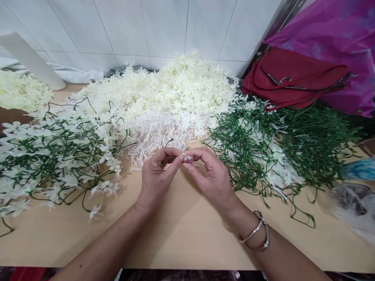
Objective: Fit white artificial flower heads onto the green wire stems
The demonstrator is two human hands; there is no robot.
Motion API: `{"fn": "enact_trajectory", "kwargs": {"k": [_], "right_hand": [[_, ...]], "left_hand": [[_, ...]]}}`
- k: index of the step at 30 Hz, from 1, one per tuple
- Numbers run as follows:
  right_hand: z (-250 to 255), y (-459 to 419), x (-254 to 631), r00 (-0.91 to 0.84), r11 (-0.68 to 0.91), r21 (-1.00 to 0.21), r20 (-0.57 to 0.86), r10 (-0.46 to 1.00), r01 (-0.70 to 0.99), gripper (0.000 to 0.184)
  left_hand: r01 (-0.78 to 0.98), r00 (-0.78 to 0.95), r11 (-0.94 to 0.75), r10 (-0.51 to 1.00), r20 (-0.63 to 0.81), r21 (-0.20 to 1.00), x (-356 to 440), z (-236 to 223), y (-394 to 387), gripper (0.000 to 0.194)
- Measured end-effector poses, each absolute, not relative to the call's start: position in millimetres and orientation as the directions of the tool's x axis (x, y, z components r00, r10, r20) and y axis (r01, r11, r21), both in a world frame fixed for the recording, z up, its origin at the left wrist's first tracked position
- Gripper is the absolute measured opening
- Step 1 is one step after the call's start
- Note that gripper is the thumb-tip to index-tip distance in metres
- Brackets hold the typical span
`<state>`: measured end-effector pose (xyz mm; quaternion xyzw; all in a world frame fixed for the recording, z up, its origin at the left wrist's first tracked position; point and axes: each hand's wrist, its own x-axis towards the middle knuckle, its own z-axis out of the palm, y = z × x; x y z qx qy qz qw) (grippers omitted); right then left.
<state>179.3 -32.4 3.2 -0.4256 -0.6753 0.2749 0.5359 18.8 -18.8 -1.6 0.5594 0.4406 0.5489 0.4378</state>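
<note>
Both hands meet over the middle of the table, holding one small white artificial flower [186,157] between them. My left hand [161,171] pinches it with thumb and forefinger. From the other side, the fingertips of my right hand [209,175] close on the same flower, and bangles circle that wrist. The fingers cover much of the flower. Just beyond the hands lies a heap of thin white stamens [155,134]. Behind that rises a large pile of cream-white blossoms [181,86].
Green-stemmed white flowers [58,152] spread at the left. Bare green stems [249,144] lie tangled at the right, below a red handbag [299,78] and a purple bag [342,31]. A white roll [35,60] leans at the back left; a clear plastic bag [354,207] sits far right.
</note>
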Motion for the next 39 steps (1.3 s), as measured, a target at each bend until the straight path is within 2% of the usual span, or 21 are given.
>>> {"fn": "enact_trajectory", "kwargs": {"k": [3,5,8,11,17,22,26,32,39], "right_hand": [[4.5,-33.5,179.2,-0.049,0.562,-0.745,0.586,0.809,0.359,0.013],[4.7,-33.3,181.9,-0.014,0.532,-0.759,0.570,0.822,0.375,0.013],[6.4,-31.5,188.3,0.069,0.418,-0.852,0.460,0.885,0.317,0.008],[10.4,-27.7,194.8,0.105,0.287,-0.946,0.304,0.947,0.149,0.002],[13.8,-21.3,200.3,-0.026,0.144,-0.988,0.146,0.989,-0.062,0.021],[12.3,-22.1,199.0,-0.175,0.098,-0.989,0.117,0.978,-0.115,0.023],[11.3,-21.1,199.4,-0.167,0.049,-0.980,0.082,0.983,-0.193,0.026],[13.9,-19.7,201.8,-0.205,-0.044,-0.982,-0.006,0.979,-0.181,0.036],[16.2,-20.2,202.0,-0.267,-0.066,-0.980,-0.013,0.964,-0.190,0.034]], "left_hand": [[-0.058,0.037,-0.200,0.979,0.202,0.978,20.4,-0.6,-19.2,0.011],[-0.099,0.068,-0.184,0.979,0.191,0.978,22.0,0.4,-20.3,0.011],[-0.109,0.110,-0.164,0.978,0.176,0.981,23.2,1.2,-21.8,0.012],[-0.075,0.112,-0.157,0.980,0.164,0.985,23.0,0.5,-21.5,0.015],[-0.021,0.100,-0.184,0.978,0.185,0.983,20.1,-2.3,-18.6,0.018],[0.110,0.105,-0.270,0.960,0.259,0.957,16.9,-2.4,-19.5,0.017],[0.155,0.104,-0.286,0.957,0.272,0.945,14.0,-1.6,-18.5,0.014],[0.265,0.173,-0.373,0.925,0.337,0.889,8.5,1.0,-15.9,0.012],[0.314,0.226,-0.454,0.889,0.399,0.834,8.8,5.6,-18.0,0.012]]}}
